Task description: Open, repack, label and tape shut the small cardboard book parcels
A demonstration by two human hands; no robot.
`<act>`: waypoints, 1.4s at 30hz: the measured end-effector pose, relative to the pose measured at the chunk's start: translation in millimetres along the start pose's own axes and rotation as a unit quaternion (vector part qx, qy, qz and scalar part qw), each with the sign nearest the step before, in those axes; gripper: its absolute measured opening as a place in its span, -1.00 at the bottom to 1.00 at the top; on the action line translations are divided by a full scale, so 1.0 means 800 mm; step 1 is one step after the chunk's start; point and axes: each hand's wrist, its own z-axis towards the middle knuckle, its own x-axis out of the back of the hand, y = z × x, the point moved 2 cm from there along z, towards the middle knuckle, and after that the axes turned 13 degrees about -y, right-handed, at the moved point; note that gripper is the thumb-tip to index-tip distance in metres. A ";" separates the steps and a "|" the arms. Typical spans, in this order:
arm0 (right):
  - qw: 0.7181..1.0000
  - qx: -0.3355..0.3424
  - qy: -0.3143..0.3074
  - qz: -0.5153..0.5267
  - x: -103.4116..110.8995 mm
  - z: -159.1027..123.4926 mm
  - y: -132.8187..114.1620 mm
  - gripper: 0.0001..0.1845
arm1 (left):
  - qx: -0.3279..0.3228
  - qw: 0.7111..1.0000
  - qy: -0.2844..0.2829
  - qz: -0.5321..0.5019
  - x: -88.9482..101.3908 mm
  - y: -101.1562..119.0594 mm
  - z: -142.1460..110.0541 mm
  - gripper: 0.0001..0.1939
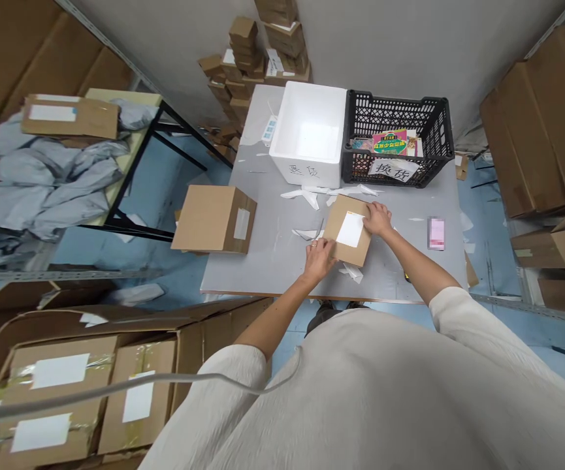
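Observation:
A small cardboard box with a white label on its top lies slightly turned on the grey table. My left hand, with a ring on one finger, grips its lower left edge. At the upper right corner my right hand holds the same box, fingers bent over the edge. Torn white paper scraps lie behind the box, and another scrap is just in front of it. The undersides of both hands are hidden.
Behind stand a white foam box and a black plastic crate holding printed packets. A larger carton sits at the table's left edge, a pink-screened phone at right. A grey cable crosses at lower left.

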 end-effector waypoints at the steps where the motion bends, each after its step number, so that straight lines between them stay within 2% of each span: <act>1: 1.000 -0.016 0.011 0.007 0.001 -0.001 0.003 -0.31 | 0.012 1.000 0.010 -0.009 0.002 -0.009 0.001 -0.43; 4: 0.997 -0.060 0.038 0.018 0.005 -0.009 0.013 -0.35 | 0.039 0.997 0.008 -0.063 0.006 -0.035 0.006 -0.49; 7: 0.995 -0.097 0.029 0.009 0.007 -0.025 0.019 -0.40 | 0.045 0.992 0.025 -0.114 0.010 -0.052 0.014 -0.49; 14: 0.989 -0.141 -0.033 0.025 0.005 -0.066 0.019 -0.36 | 0.017 0.981 0.053 -0.187 0.026 -0.057 0.043 -0.29; 18: 0.987 -0.153 -0.039 0.037 -0.001 -0.082 0.027 -0.27 | 0.024 0.978 0.041 -0.202 0.030 -0.062 0.055 -0.25; 22: 0.985 -0.162 -0.034 0.047 -0.006 -0.091 0.037 -0.27 | 0.024 0.975 0.041 -0.216 0.030 -0.066 0.066 -0.27; 25: 0.984 -0.160 -0.018 0.077 -0.004 -0.090 0.043 -0.27 | 0.037 0.969 0.058 -0.239 0.036 -0.067 0.082 -0.30; 29: 0.972 -0.135 0.015 0.192 0.002 -0.077 0.043 -0.29 | 0.060 0.949 0.084 -0.299 0.051 -0.066 0.114 -0.32; 34: 0.940 -0.115 0.045 0.318 0.005 -0.066 0.031 -0.18 | 0.081 0.920 0.061 -0.378 0.060 -0.061 0.145 -0.34; 37: 0.923 -0.112 0.048 0.365 0.007 -0.071 0.027 -0.11 | 0.064 0.914 0.043 -0.398 0.061 -0.055 0.147 -0.32; 42: 0.916 -0.114 0.075 0.376 0.022 -0.087 0.026 -0.06 | 0.033 0.921 0.077 -0.380 0.076 -0.040 0.138 -0.41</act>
